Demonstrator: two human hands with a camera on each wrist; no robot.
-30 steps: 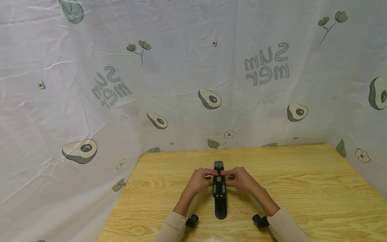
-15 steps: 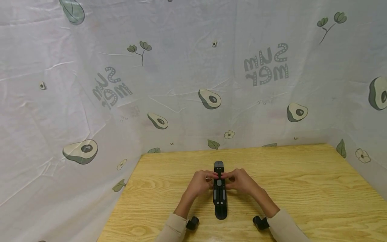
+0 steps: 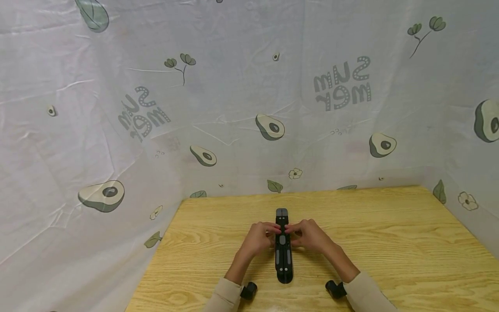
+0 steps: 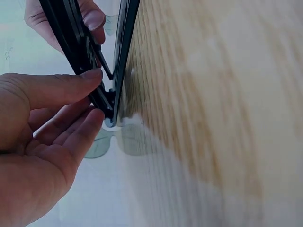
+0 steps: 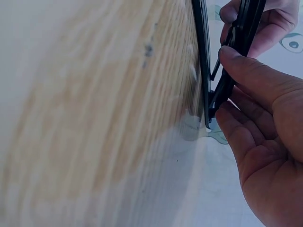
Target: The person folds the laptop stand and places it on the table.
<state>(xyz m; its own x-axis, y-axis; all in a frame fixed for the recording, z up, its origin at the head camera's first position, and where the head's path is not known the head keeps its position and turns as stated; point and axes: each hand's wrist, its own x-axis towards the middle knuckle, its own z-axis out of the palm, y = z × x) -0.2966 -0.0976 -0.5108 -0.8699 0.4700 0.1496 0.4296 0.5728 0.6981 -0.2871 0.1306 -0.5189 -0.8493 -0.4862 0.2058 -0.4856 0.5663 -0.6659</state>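
Observation:
A black folding laptop stand (image 3: 283, 258) with grey pads lies lengthwise on the wooden table, its grey-tipped end away from me. In the left wrist view its upper part (image 4: 64, 35) slopes up from the flat base (image 4: 124, 45), joined at the far end, with a thin strut between. My left hand (image 3: 258, 237) pinches the stand's left side with thumb and fingers. Opposite it, my right hand (image 3: 310, 236) pinches the right side, thumb on the upper part (image 5: 249, 26) in the right wrist view. Fingertips of both hands nearly meet over the stand's middle.
The wooden table (image 3: 370, 242) reaches back to a pale curtain (image 3: 234, 86) printed with avocados, which also hangs at both sides. Black camera mounts stick out inward from the left sleeve (image 3: 223, 297) and right sleeve (image 3: 369, 294).
The near end of the stand's upper part has swung toward me and covers more of the base. Both hands have shifted very slightly toward me, keeping their pinch.

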